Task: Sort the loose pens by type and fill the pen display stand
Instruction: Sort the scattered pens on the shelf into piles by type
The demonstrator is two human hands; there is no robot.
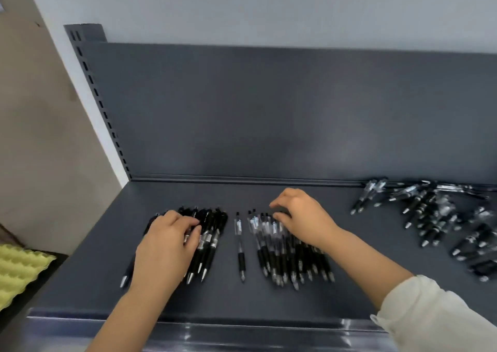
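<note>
On the dark grey shelf [88,276] lie two sorted rows of pens. My left hand [166,247] lies over the row of all-black pens [212,233], its fingers curled round some of them. To the right, my right hand [301,220] arches over the row of clear-barrel pens [271,247], bent fingertips touching their top ends. A single clear-barrel pen [240,247] lies alone between the two rows. A loose, unsorted heap of pens [441,217] is spread at the far right.
The shelf's upright back panel [269,109] rises right behind the pens, with a slotted post [99,101] at its left end. A shiny front rail [215,333] edges the shelf. Yellow-green egg-crate foam [18,268] sits lower left, off the shelf.
</note>
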